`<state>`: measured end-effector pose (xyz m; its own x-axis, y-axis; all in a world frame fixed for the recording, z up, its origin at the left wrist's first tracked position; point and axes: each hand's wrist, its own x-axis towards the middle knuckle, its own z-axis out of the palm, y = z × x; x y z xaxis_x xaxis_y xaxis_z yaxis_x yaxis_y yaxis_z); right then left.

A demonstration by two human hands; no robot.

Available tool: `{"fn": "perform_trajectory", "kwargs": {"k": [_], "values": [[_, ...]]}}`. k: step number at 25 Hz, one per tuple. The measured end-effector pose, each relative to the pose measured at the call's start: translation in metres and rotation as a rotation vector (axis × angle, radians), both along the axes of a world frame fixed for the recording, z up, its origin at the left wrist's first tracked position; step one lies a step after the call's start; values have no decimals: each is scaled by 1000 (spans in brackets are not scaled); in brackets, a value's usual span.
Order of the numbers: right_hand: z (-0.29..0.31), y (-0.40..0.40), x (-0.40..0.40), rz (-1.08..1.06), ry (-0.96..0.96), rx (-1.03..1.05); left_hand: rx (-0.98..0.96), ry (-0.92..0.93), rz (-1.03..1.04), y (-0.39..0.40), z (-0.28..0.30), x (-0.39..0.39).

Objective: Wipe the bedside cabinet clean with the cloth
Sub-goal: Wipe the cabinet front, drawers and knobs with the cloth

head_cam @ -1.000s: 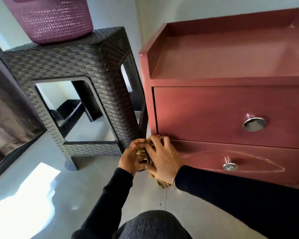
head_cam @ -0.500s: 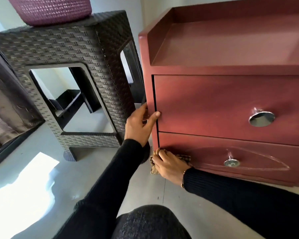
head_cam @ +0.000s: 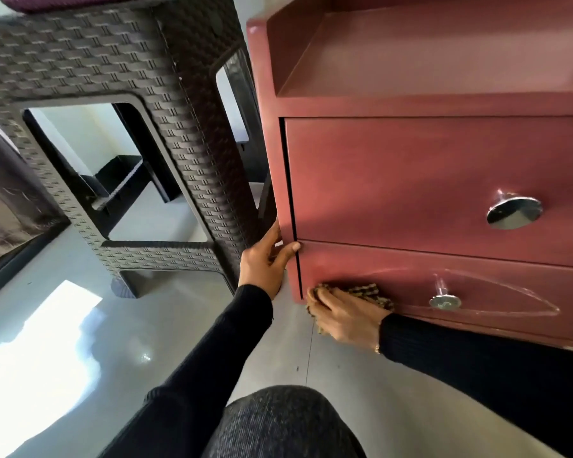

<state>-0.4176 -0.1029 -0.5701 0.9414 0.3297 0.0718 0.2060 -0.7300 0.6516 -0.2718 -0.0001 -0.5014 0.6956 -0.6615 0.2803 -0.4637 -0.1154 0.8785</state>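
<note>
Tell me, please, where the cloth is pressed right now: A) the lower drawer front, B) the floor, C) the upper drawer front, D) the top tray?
A: the right hand presses the cloth against the lower drawer front, left of its knob.

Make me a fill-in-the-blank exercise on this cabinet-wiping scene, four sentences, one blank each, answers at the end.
1. The right hand presses the cloth against the front of the ______ drawer.
2. The left hand braces the cabinet at its front ______ edge.
3. Each drawer has a single round ______ knob.
4. The woven stool stands to the ______ of the cabinet.

Missing words: lower; left; metal; left
</note>
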Motion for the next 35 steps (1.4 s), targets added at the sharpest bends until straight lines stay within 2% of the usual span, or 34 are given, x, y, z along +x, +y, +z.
{"fn": "perform_trajectory", "kwargs": {"k": [3, 5, 6, 9, 11, 12, 14, 16, 17, 21, 23, 26, 27, 29, 32, 35], "values": [[31, -16, -21, -39, -317, 154, -18, 9, 51, -2, -10, 1], [42, -18, -22, -65, -432, 212, -14, -36, 78, -4, -12, 0], [37, -17, -19, -43, -421, 176, -9, -54, 93, -5, -14, 0], [6, -12, -16, -7, -155, 58, 9, -107, 149, -6, -12, -4], [3, -12, -21, -7, -70, 41, 6, -110, 128, -5, -11, -2], [12, -12, -24, -6, -92, 72, 0, -88, 111, -4, -11, -2], [38, -8, -24, -43, -253, 140, -14, -64, 84, -4, -12, 0], [63, -2, -11, -78, -442, 265, 4, -136, 111, -4, -14, 3], [71, 1, -4, -79, -466, 287, 19, -181, 135, -5, -15, 2], [62, -8, -13, 47, -232, 112, -2, -258, 131, -3, -14, 0], [61, -29, -44, 44, -186, 88, 9, -368, 189, -3, -14, -2], [68, -63, -99, 10, -247, 35, -177, -759, 332, -9, -16, -14], [71, -75, -118, -9, -262, 25, -254, -889, 296, -12, -14, -23], [80, -95, -152, -50, -273, 2, -320, -1037, 70, -21, -11, -40], [83, -109, -192, -121, -300, -11, -212, -1083, -319, -33, -8, -61], [69, -119, -226, -204, -303, -18, -88, -1079, -525, -36, -7, -66]]}}
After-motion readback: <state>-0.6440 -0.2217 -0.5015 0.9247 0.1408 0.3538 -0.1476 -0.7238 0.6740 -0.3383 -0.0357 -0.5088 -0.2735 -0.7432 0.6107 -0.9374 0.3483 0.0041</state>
